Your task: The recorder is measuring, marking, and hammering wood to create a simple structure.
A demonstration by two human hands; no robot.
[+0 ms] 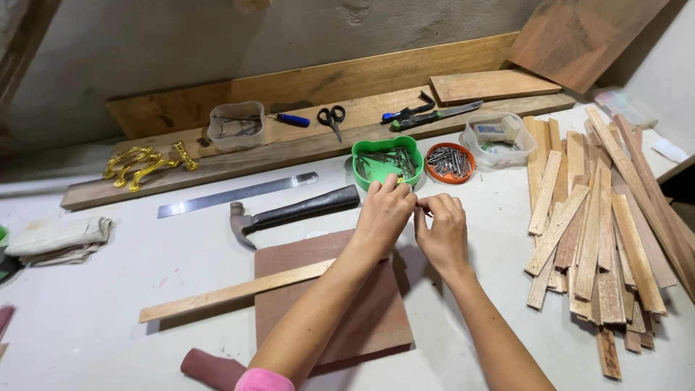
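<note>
**Wood strip sits left of both hands, nail between the fingertips**

Pale surface (108, 289) carries a brown square board (362, 318) with a long wood strip (232, 292) across it, long axis running left-right, slightly rising to the right. Strip's right end passes under the left forearm, so it lies near and to the left of both hands. Left hand (384, 216) is nearer it. Right hand (441, 232) pinches what looks like a small nail (426, 211), too small to be sure; left fingertips close on the same spot. Green tub (387, 161) of nails sits just beyond, hammer (289, 213) to the left.
</note>
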